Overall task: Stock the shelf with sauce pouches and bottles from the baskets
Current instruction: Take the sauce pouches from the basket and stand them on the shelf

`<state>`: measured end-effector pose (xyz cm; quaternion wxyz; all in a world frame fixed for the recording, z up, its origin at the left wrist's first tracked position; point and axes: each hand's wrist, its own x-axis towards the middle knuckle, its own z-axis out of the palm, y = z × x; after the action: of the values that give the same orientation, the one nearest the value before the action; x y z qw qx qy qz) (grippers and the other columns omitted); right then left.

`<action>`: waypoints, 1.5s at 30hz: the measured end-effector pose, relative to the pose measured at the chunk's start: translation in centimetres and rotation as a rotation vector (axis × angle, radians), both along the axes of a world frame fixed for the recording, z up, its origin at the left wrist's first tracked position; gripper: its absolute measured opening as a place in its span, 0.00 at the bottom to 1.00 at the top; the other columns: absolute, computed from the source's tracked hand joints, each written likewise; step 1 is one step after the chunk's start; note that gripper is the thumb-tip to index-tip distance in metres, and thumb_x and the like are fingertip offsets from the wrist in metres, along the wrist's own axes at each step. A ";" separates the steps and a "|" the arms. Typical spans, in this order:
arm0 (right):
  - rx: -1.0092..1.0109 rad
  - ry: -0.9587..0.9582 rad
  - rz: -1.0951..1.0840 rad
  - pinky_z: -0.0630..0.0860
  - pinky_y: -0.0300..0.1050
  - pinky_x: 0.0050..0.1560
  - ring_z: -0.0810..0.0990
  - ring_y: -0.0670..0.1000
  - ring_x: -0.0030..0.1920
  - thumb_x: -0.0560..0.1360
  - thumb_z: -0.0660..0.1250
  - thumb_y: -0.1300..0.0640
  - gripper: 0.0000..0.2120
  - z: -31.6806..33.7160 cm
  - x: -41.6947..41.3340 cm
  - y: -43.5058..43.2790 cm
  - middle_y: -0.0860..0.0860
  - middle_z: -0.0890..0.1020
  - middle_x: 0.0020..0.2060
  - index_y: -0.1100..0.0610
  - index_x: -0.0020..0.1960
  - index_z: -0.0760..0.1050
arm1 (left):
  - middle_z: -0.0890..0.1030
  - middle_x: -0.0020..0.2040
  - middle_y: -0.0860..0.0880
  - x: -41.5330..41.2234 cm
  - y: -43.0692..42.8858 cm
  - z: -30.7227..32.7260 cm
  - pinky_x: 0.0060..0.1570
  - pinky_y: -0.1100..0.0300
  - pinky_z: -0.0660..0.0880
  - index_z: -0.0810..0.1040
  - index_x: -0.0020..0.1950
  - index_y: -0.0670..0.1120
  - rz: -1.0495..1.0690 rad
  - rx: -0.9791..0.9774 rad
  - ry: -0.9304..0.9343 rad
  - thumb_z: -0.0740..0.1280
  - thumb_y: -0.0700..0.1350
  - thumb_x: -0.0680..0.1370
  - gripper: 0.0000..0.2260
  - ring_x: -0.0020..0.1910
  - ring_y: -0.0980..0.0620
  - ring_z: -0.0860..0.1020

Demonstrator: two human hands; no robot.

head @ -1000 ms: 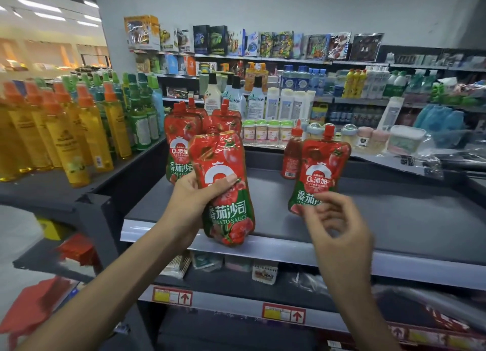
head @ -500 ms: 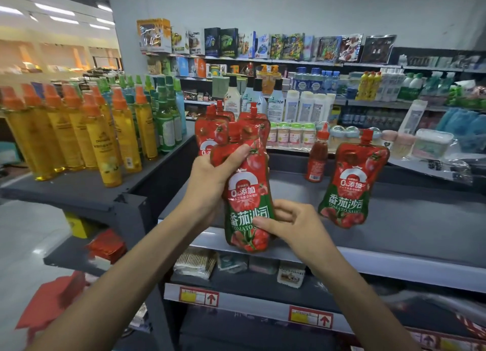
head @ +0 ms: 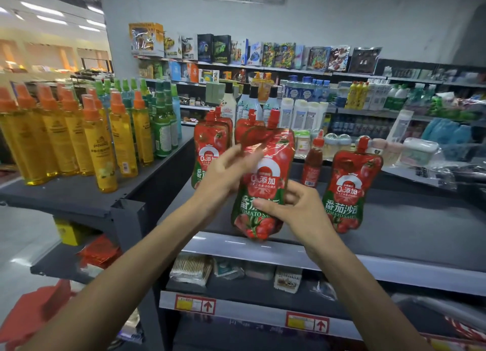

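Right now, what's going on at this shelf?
A person holds a tomato sauce pouch in both hands above the front edge of the grey shelf. The left hand grips its upper left side and the right hand grips its lower part. Already standing on the shelf are a second pouch to the right, a cluster of pouches behind, and a small red sauce bottle.
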<state>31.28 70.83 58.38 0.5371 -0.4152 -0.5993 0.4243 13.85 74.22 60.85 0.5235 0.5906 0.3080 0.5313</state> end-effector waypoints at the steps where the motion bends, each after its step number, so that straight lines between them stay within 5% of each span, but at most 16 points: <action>1: -0.002 0.024 -0.004 0.84 0.43 0.51 0.88 0.51 0.49 0.69 0.80 0.63 0.17 0.1 0.3 0.3 0.51 0.89 0.48 0.57 0.57 0.83 | 0.86 0.61 0.48 -0.3 0.0 -1.1 0.61 0.52 0.81 0.79 0.67 0.48 -0.014 -0.002 0.096 0.78 0.56 0.73 0.26 0.60 0.48 0.84; 4: -0.003 0.078 -0.027 0.84 0.45 0.50 0.88 0.53 0.49 0.70 0.79 0.65 0.16 0.2 0.7 1.8 0.53 0.89 0.48 0.58 0.55 0.83 | 0.87 0.56 0.50 -0.7 0.1 -4.1 0.55 0.61 0.81 0.82 0.63 0.45 -0.034 0.000 0.243 0.79 0.41 0.74 0.18 0.57 0.50 0.85; 8: -0.033 0.051 -0.020 0.83 0.45 0.51 0.88 0.53 0.50 0.68 0.80 0.65 0.17 0.3 0.8 4.5 0.54 0.89 0.48 0.60 0.56 0.84 | 0.88 0.53 0.48 -0.9 1.8 -4.7 0.56 0.59 0.81 0.83 0.62 0.41 0.032 0.035 0.283 0.79 0.38 0.73 0.18 0.54 0.50 0.86; 17: -0.028 -0.097 -0.082 0.84 0.50 0.53 0.88 0.50 0.48 0.66 0.83 0.60 0.18 -0.5 0.1 9.9 0.51 0.89 0.47 0.58 0.54 0.86 | 0.87 0.56 0.52 -1.9 5.6 -6.0 0.65 0.50 0.79 0.82 0.64 0.45 0.077 0.059 0.460 0.76 0.48 0.77 0.17 0.57 0.54 0.85; 23: 0.015 -0.174 -0.230 0.85 0.55 0.53 0.88 0.49 0.48 0.62 0.86 0.56 0.19 -1.4 -0.9 14.1 0.49 0.89 0.46 0.55 0.51 0.87 | 0.83 0.55 0.51 -3.1 6.4 -7.9 0.59 0.52 0.80 0.78 0.67 0.47 0.449 0.114 0.757 0.76 0.49 0.77 0.20 0.52 0.55 0.82; 33: 0.003 -0.231 -0.188 0.83 0.46 0.52 0.85 0.44 0.47 0.64 0.84 0.59 0.21 -4.3 -1.8 15.7 0.47 0.87 0.46 0.56 0.56 0.84 | 0.83 0.47 0.56 -4.2 6.3 -8.3 0.56 0.49 0.82 0.80 0.54 0.54 0.491 0.097 0.770 0.74 0.46 0.77 0.08 0.48 0.56 0.82; 39: -0.030 -0.375 -0.070 0.82 0.45 0.56 0.86 0.46 0.51 0.62 0.86 0.57 0.29 -5.8 -0.3 15.5 0.46 0.87 0.51 0.53 0.59 0.79 | 0.82 0.47 0.55 -3.1 6.6 -7.6 0.54 0.49 0.81 0.81 0.61 0.49 0.547 0.105 0.716 0.74 0.46 0.77 0.12 0.46 0.57 0.80; 45: -0.031 -0.411 -0.068 0.82 0.50 0.59 0.87 0.48 0.50 0.63 0.85 0.62 0.29 -6.8 0.0 15.5 0.49 0.87 0.52 0.56 0.61 0.80 | 0.82 0.57 0.52 -1.7 7.4 -6.5 0.55 0.46 0.81 0.74 0.70 0.49 0.594 0.115 0.666 0.74 0.46 0.78 0.22 0.49 0.54 0.82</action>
<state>31.25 86.29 51.61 0.4110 -0.5211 -0.6755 0.3214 12.12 81.61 54.35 0.1869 0.6436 0.5857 0.4557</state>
